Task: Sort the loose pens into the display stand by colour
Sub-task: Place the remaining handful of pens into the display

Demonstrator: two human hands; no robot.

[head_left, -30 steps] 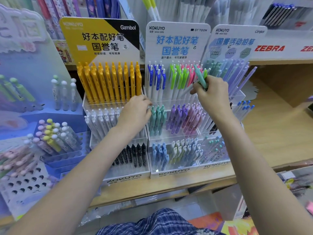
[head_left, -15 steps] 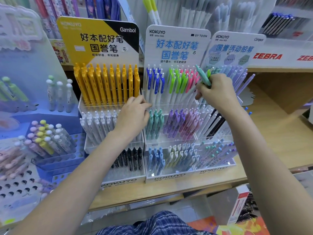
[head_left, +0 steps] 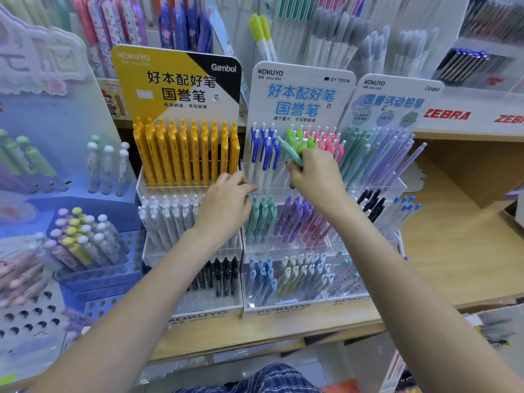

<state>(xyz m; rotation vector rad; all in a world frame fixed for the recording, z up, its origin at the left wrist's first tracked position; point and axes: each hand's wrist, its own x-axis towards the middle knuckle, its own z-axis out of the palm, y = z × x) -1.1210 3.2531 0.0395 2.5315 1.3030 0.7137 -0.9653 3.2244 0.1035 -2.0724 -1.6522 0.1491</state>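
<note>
Teal pen (head_left: 289,152), tilted leftward, in right hand (head_left: 316,177)

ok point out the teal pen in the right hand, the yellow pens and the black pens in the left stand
teal pen (head_left: 288,151), head view, on its barrel above the right hand.
yellow pens (head_left: 185,154), head view, on a middle barrel, top tier.
black pens (head_left: 225,275), head view, on one barrel, bottom tier.

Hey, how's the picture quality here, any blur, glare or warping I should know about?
Head view: wide-angle warping bows the wooden shelf and both forearms; the left edge is soft under a bluish haze; the pens hanging top right are smeared; the middle is sharper, where the right hand holds a teal pen; lighting is even, with no hard shadows.
</note>
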